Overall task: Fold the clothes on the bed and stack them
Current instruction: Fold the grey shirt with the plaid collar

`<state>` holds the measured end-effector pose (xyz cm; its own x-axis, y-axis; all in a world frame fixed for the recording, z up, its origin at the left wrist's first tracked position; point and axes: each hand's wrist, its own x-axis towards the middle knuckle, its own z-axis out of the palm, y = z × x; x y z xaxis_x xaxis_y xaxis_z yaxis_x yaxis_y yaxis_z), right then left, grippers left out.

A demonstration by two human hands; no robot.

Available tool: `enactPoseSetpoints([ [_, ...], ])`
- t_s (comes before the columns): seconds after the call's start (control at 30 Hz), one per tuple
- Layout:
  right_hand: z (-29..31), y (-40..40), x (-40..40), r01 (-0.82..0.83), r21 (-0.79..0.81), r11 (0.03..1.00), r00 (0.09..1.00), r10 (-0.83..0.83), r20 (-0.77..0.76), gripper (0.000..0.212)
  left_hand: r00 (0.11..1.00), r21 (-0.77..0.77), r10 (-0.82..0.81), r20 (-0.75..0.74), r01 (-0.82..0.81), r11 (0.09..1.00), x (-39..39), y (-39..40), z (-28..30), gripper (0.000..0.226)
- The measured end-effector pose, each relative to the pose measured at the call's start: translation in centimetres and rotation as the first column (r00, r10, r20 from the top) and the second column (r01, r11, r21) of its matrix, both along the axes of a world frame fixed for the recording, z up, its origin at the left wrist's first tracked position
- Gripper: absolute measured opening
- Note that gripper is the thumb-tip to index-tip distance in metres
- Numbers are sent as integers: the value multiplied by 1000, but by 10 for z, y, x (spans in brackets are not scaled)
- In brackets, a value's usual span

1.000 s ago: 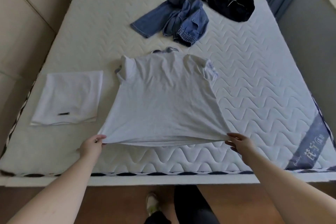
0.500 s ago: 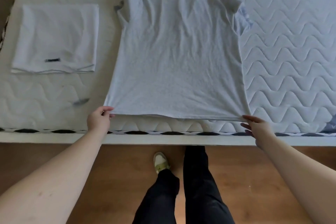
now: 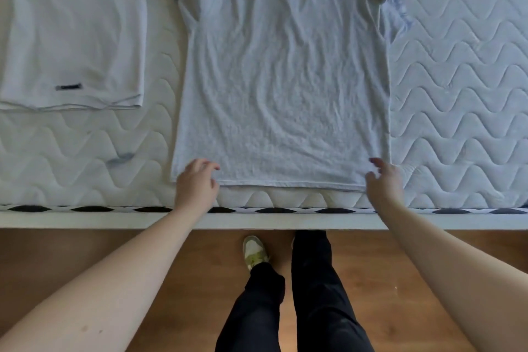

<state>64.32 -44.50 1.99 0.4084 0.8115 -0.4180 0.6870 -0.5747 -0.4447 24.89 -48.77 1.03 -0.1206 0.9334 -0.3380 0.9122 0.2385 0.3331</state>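
A light grey T-shirt (image 3: 285, 80) lies spread flat on the mattress (image 3: 457, 80), back side up, with its collar at the top edge of view and its hem near the bed's front edge. My left hand (image 3: 197, 184) rests on the hem's left corner with loosely bent fingers. At the hem's right corner my right hand (image 3: 384, 180) touches the cloth with spread fingers. Neither hand visibly pinches the cloth. A folded white garment (image 3: 74, 46) with a small dark tag lies to the left of the shirt.
The bed's front edge (image 3: 85, 220) with a black-and-white trim runs across the view. Below it are the wooden floor (image 3: 57, 260), my dark-trousered legs (image 3: 314, 294) and one shoe (image 3: 254, 251). A small grey mark (image 3: 120, 158) shows on the mattress left of the hem.
The shirt was pulled toward the bed's front edge and laid flat. Both hands, which pinched the hem corners, have loosened and now lie on the hem. The view dropped lower.
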Motion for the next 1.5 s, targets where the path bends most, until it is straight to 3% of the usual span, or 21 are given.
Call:
enactPoseSetpoints([
  [0.07,-1,7,-27,-262,-69,962,964,259,-61,41,979,-76,-204,19,205,976,24,10,-5,38],
  [0.17,-12,11,-58,-620,-218,754,778,627,-47,52,924,-174,-383,7,378,909,54,15,-16,49],
  [0.3,-25,0,-69,-758,-360,543,602,796,-67,63,884,-377,-468,-11,430,820,76,13,-24,55],
  [0.43,-29,-6,-51,-824,-366,432,484,873,-60,63,842,-387,-532,-85,464,797,88,27,-17,37],
  [0.63,-15,51,-9,-784,-203,587,600,800,-7,49,849,-374,-510,-139,432,821,106,80,-7,31],
  [0.77,3,118,20,-684,-135,716,725,688,-25,52,866,-282,-473,-161,419,863,140,136,-6,45],
  [0.97,13,213,62,-575,-53,816,818,576,-2,55,847,-186,-505,-167,475,860,205,244,-4,60],
  [1.17,-10,277,87,-421,-47,906,907,420,-24,61,810,-232,-569,-145,531,815,245,331,-21,75],
  [1.37,-35,316,88,-173,-79,982,980,164,-112,66,736,-251,-670,-94,634,732,260,391,-30,58],
  [1.5,-39,354,83,152,-69,986,964,-163,-209,66,654,-205,-740,-155,712,672,271,439,-27,67],
])
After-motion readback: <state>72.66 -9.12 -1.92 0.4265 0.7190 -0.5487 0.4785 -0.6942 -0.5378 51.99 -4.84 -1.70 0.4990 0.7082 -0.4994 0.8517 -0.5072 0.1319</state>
